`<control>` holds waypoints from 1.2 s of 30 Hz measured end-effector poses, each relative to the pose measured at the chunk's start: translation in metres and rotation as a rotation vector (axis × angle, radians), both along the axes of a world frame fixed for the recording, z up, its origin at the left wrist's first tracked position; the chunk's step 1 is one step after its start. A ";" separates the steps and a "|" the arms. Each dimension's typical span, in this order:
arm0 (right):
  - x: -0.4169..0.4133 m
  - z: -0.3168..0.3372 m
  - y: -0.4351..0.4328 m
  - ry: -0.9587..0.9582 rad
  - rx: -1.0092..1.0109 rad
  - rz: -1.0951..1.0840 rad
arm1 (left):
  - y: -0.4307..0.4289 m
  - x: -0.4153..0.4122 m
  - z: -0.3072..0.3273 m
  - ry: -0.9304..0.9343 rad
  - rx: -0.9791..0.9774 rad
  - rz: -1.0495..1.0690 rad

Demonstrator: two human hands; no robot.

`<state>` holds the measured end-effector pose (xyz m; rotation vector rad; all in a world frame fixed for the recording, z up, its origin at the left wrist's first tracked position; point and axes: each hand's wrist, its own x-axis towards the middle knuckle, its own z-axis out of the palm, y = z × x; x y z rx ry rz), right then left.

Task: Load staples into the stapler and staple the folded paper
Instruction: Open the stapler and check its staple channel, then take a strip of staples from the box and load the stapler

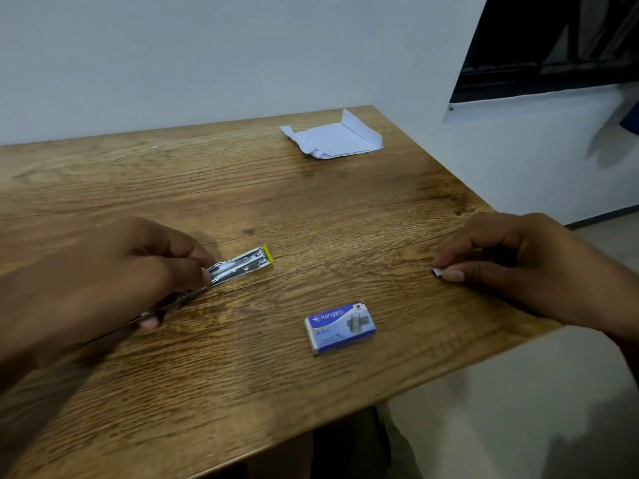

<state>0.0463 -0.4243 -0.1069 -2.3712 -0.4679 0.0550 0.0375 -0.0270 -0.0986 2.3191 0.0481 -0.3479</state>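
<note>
Left hand [93,281] closed around a silver metal stapler [238,266] lying opened out flat on the brown wood-grain table [276,392]; thumb and fingertips pressed onto its near half, hiding that part. Shiny staple channel sticking out past the fingertips, pointing away and to the right, capped by a small yellow plastic end [268,254]. Channel contents too blurred to tell.

Right hand [525,267] resting on the table near its right edge, fingers curled in, thumb and forefinger pinched shut on a tiny pale grey strip of staples [437,271], only its tip peeping out beyond the fingertips.

Between the two hands and nearer the body than either set of fingertips, a small blue-and-white cardboard staple box [340,327], flat on the table, touched by neither hand.

Well beyond both hands, toward the far right corner by the white wall [207,57], a crumpled folded sheet of white paper [333,138], one flap turned up.
</note>
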 end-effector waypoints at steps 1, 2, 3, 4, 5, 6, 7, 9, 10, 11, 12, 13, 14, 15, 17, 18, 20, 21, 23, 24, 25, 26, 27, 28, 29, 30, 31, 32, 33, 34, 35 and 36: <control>0.000 0.001 -0.001 0.005 -0.016 0.007 | -0.001 -0.001 0.001 -0.007 0.001 0.007; 0.001 0.002 -0.002 0.014 -0.030 0.019 | -0.002 -0.004 0.002 -0.024 -0.005 0.018; 0.001 0.005 -0.003 0.021 -0.044 0.029 | -0.002 -0.006 0.001 -0.054 -0.007 0.026; 0.001 0.007 -0.003 0.023 -0.060 0.033 | -0.003 -0.008 0.001 -0.088 0.003 0.025; 0.003 0.011 -0.002 0.015 -0.070 0.034 | -0.005 -0.009 0.001 -0.123 0.026 0.018; 0.005 0.014 0.000 -0.003 -0.071 0.032 | -0.006 -0.011 0.001 -0.156 0.052 0.011; 0.008 0.019 0.002 -0.029 -0.069 0.033 | -0.009 -0.013 0.002 -0.186 0.071 0.011; 0.016 0.029 0.019 -0.069 -0.064 0.092 | -0.014 -0.017 0.005 -0.220 0.076 0.031; 0.020 0.035 0.032 -0.076 -0.062 0.149 | -0.016 -0.019 0.006 -0.224 0.071 0.035; 0.022 0.040 0.047 -0.076 -0.054 0.212 | -0.018 -0.021 0.005 -0.227 0.072 0.035; 0.025 0.044 0.063 -0.083 -0.051 0.270 | -0.021 -0.022 0.004 -0.237 0.080 0.036; 0.028 0.045 0.079 -0.099 -0.054 0.326 | -0.021 -0.023 0.003 -0.250 0.094 0.047; 0.032 0.045 0.096 -0.110 -0.058 0.375 | -0.021 -0.024 0.001 -0.258 0.102 0.058; 0.036 0.043 0.111 -0.116 -0.060 0.415 | -0.020 -0.024 0.000 -0.259 0.105 0.064; 0.046 0.040 0.138 -0.123 -0.095 0.474 | -0.019 -0.024 -0.002 -0.256 0.115 0.067; 0.050 0.038 0.150 -0.114 -0.144 0.500 | -0.018 -0.024 -0.002 -0.253 0.120 0.069; 0.058 0.035 0.168 -0.089 -0.271 0.552 | -0.017 -0.023 -0.002 -0.246 0.117 0.074; 0.060 0.032 0.174 -0.077 -0.319 0.575 | -0.017 -0.022 -0.002 -0.246 0.115 0.079; 0.063 0.027 0.180 -0.052 -0.349 0.603 | -0.018 -0.021 -0.001 -0.246 0.107 0.095; 0.064 0.024 0.181 -0.047 -0.346 0.608 | -0.018 -0.020 -0.001 -0.246 0.094 0.105; 0.065 0.022 0.181 -0.048 -0.340 0.608 | -0.018 -0.018 -0.001 -0.243 0.082 0.112; 0.066 0.021 0.180 -0.052 -0.332 0.605 | -0.018 -0.017 -0.001 -0.239 0.075 0.116; 0.066 0.020 0.180 -0.052 -0.322 0.598 | -0.017 -0.016 0.000 -0.231 0.073 0.117; 0.066 0.020 0.180 -0.048 -0.312 0.591 | -0.017 -0.015 0.000 -0.222 0.070 0.116; 0.066 0.020 0.181 -0.042 -0.306 0.588 | -0.016 -0.014 0.001 -0.216 0.066 0.116; 0.065 0.020 0.182 -0.031 -0.304 0.586 | -0.016 -0.014 0.002 -0.213 0.063 0.115; 0.064 0.021 0.182 -0.023 -0.305 0.584 | -0.016 -0.013 0.002 -0.206 0.063 0.112; 0.063 0.021 0.182 -0.024 -0.308 0.581 | -0.016 -0.013 0.003 -0.200 0.064 0.108; 0.062 0.022 0.179 -0.038 -0.309 0.570 | -0.016 -0.014 0.002 -0.202 0.066 0.105; 0.060 0.023 0.174 -0.063 -0.302 0.549 | -0.017 -0.015 0.002 -0.218 0.072 0.109; 0.056 0.026 0.167 -0.093 -0.279 0.527 | -0.014 -0.017 0.002 -0.269 0.095 0.133; 0.052 0.030 0.158 -0.119 -0.236 0.502 | -0.010 -0.020 0.003 -0.360 0.134 0.173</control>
